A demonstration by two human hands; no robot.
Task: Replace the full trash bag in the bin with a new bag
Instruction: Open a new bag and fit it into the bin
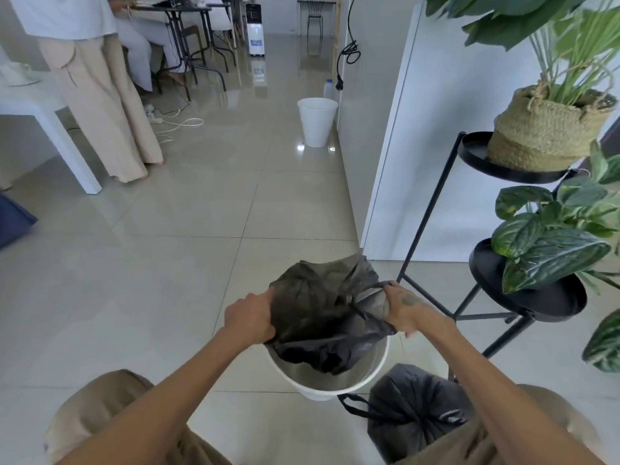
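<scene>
A white round bin (pixel 323 385) stands on the tiled floor between my knees. A new black trash bag (pixel 315 310) is spread open above it, its lower part hanging inside the bin. My left hand (pixel 250 318) grips the bag's left edge. My right hand (pixel 404 308) grips its right edge, pulling it outward. The full black trash bag (pixel 412 411), tied shut with its handles sticking out to the left, sits on the floor to the right of the bin, against my right knee.
A black metal plant stand (pixel 523 307) with leafy plants and a woven basket pot (pixel 543 135) is close on the right. A white wall panel (pixel 396 129) is ahead right, a second white bin (pixel 317 120) beyond. A person (pixel 100 105) stands far left by a white table (pixel 40 105).
</scene>
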